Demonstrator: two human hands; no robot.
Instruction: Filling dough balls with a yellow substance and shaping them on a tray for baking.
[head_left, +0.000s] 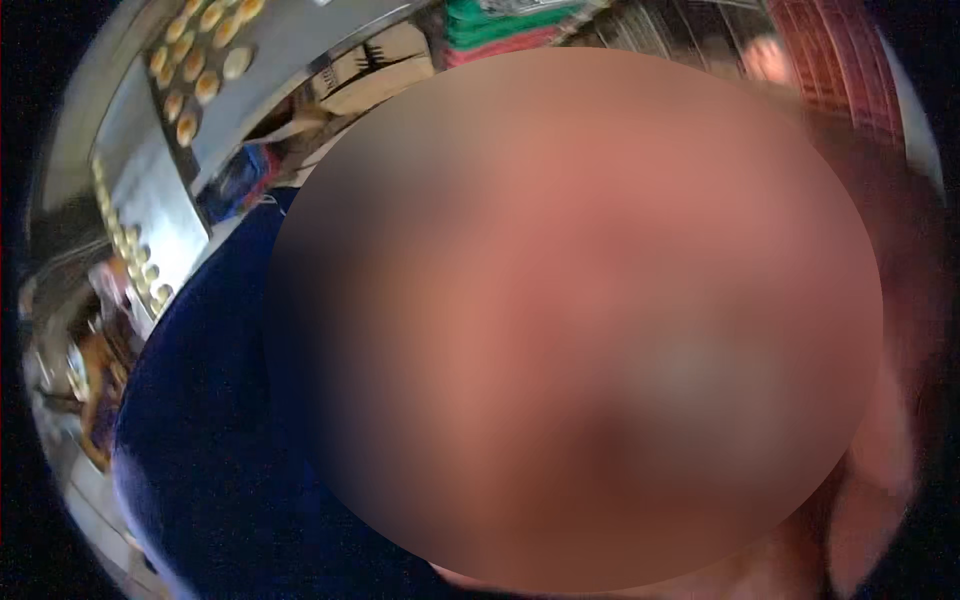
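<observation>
1. I take the metal table [165,205] as my landmark; small pale round pieces [151,271] sit along its left edge, in lines.
2. Beyond the table's far end, a dark tray [188,105] carries golden-topped round pieces [207,86], one noticeably paler.
3. Right of the table, very near my camera, is someone's navy garment [215,400]; a heavy blur hides much there.
4. Far right of the table, a skin-toned shape [872,520] may be a hand; I cannot tell whose, nor whether its fingers are spread, pressed together or pinching. I make out no left hand.
5. Beyond the table, rightward, lies brown cardboard [378,78].
</observation>
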